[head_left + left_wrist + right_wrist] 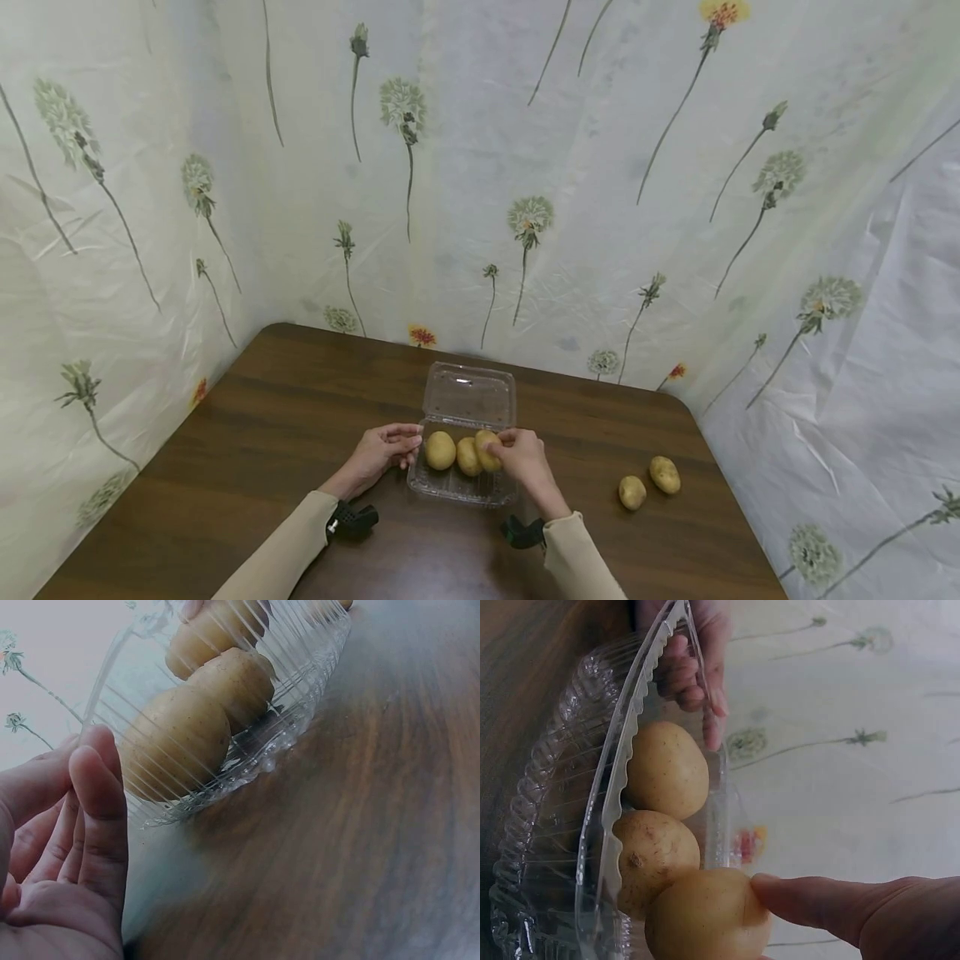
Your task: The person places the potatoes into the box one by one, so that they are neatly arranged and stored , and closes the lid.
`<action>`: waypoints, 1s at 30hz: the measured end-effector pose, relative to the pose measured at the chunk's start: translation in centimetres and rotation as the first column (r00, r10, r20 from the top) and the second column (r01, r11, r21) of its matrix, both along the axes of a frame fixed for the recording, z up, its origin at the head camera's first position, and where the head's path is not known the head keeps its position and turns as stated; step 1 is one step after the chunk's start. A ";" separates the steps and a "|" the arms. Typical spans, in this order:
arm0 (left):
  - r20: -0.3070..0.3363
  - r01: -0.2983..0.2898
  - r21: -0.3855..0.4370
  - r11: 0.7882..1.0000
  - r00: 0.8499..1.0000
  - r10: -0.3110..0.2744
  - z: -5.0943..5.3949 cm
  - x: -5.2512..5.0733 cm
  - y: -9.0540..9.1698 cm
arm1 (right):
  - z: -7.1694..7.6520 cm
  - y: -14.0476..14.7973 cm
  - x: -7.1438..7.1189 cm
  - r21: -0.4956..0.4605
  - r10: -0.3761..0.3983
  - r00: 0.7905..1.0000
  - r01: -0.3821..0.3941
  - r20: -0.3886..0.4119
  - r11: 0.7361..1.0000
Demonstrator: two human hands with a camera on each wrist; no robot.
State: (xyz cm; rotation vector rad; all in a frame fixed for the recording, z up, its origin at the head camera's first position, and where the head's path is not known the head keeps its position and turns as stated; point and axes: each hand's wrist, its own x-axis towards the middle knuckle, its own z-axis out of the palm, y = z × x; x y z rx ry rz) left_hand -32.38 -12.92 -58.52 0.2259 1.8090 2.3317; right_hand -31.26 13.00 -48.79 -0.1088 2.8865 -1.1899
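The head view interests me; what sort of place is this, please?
Probably a makeshift indoor recording booth: flower-printed sheeting lines the back and sides of a brown table, with a black wrist-worn device in view.

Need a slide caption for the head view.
Left hand grips an open clear container holding two potatoes; right hand holds a third; two more lie on the table.

Clamshell container (544, 802): thin clear plastic, glossy, ribbed walls, wavy rim. Potatoes (440, 451): smooth skin, mostly matt, tiny specks; one has a rougher brown spot. Tabletop (315, 400): dark wood or wood-look, visible grain, low sheen. Floral backdrop (465, 150): thin creased sheet, slightly shiny, cloth or plastic unclear. Sleeves (288, 542): matt beige cloth. Wrist mounts (352, 520): black, look plastic.
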 end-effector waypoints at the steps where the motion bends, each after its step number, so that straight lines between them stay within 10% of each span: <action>1: 0.000 0.002 0.000 1.000 1.000 -0.002 0.0 0.0 0.0 | 0.0 0.0 0.0 0.003 0.004 1.000 -0.004 -0.008 1.000; 30: 0.003 0.008 -0.013 1.000 1.000 -0.008 0.4 0.2 -0.1 | -0.2 -0.3 0.0 0.030 -0.006 0.992 0.010 -0.129 0.999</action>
